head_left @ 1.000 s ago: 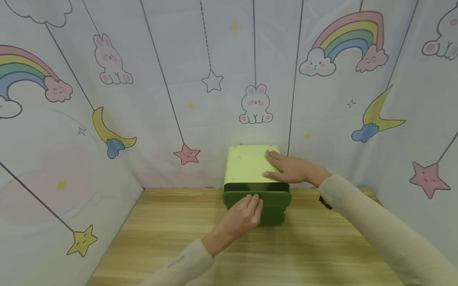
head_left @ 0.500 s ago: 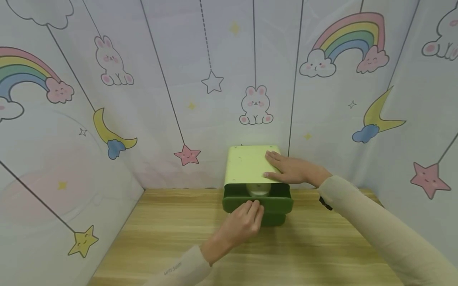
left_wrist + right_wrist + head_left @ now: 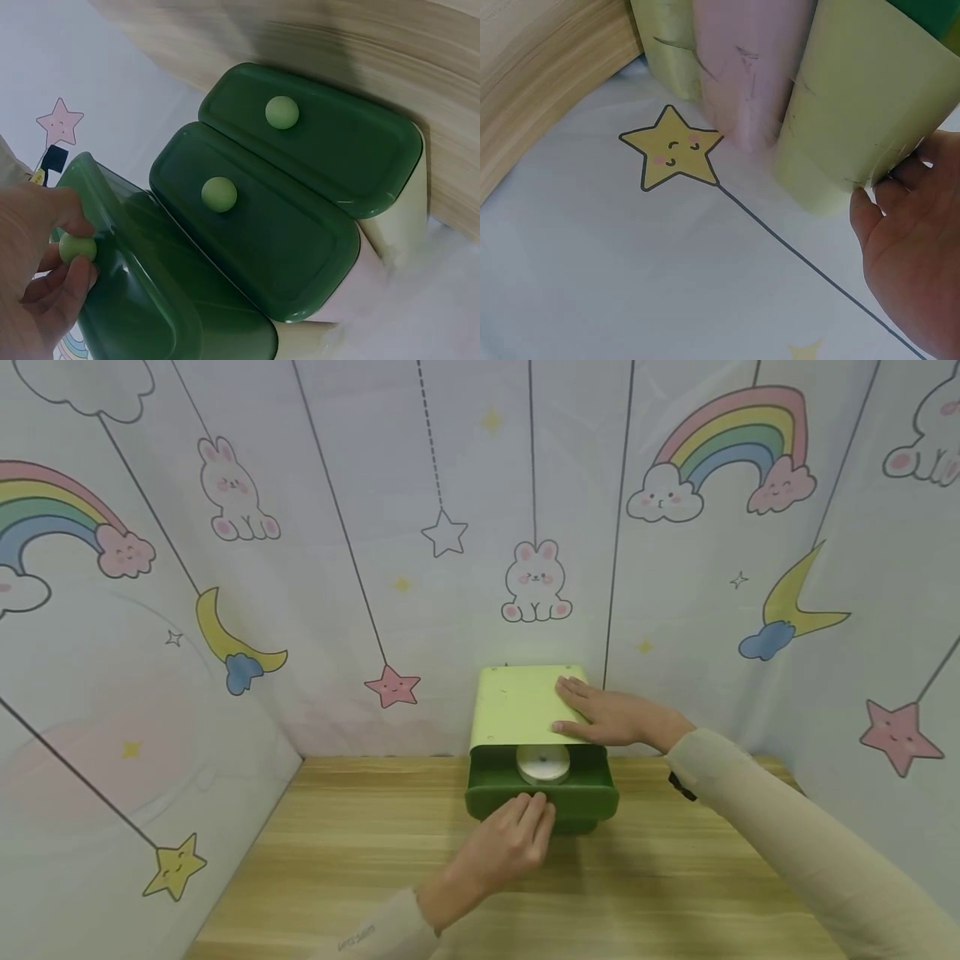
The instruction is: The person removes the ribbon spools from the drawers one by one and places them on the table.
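A small drawer cabinet (image 3: 517, 702) with a pale yellow-green top stands against the back wall. Its dark green top drawer (image 3: 581, 802) is pulled partway out. Inside the drawer lies a white round disc-like thing (image 3: 543, 766) with a small dark centre; its exact kind is unclear. My left hand (image 3: 495, 843) pinches the drawer's round light green knob (image 3: 77, 248) between thumb and fingers. On the right part of the cabinet's top rests my right hand (image 3: 618, 714), fingers extended. Two lower drawers (image 3: 262, 225) are closed in the left wrist view, each with a knob.
The cabinet sits at the rear of a wood-grain table (image 3: 360, 827). A white cloth backdrop (image 3: 330, 635) printed with rainbows, stars and rabbits rises behind and at both sides. A pink middle section (image 3: 750, 67) shows on the cabinet's side.
My left hand has drawn the top drawer further out toward me, and the white round thing inside has come into view. My right hand has stayed on the cabinet's top.
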`<move>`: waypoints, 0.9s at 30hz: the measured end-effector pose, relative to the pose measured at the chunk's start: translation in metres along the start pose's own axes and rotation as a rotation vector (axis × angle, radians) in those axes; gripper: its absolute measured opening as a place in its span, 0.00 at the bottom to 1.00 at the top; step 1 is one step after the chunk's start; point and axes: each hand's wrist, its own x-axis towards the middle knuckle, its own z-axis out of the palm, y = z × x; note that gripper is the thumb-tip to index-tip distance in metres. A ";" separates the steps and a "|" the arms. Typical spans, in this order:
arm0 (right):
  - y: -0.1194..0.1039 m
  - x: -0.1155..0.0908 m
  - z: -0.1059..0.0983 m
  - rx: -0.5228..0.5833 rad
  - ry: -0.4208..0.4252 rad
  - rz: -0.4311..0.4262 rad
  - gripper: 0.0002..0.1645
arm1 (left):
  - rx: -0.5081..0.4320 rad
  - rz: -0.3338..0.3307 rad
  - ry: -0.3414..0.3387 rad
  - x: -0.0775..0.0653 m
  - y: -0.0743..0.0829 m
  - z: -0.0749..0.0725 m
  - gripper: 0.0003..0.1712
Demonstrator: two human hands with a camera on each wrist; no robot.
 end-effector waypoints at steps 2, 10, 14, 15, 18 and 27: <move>0.000 0.001 0.000 -0.002 -0.001 0.003 0.57 | -0.012 -0.005 0.005 -0.001 0.001 -0.002 0.23; -0.001 0.000 0.000 0.006 0.005 0.001 0.56 | -0.014 0.000 0.022 -0.004 0.004 -0.008 0.23; -0.001 -0.001 0.000 0.005 0.008 0.004 0.56 | -0.013 0.012 0.050 -0.005 0.005 -0.012 0.23; -0.001 -0.001 0.000 0.005 0.011 0.001 0.56 | -0.015 0.013 0.056 -0.005 0.006 -0.012 0.23; -0.001 -0.001 0.000 -0.001 0.012 0.005 0.56 | -0.019 0.016 0.069 -0.006 0.007 -0.013 0.24; -0.001 -0.002 0.002 0.003 0.018 0.005 0.56 | -0.020 0.013 0.097 -0.012 0.013 -0.016 0.23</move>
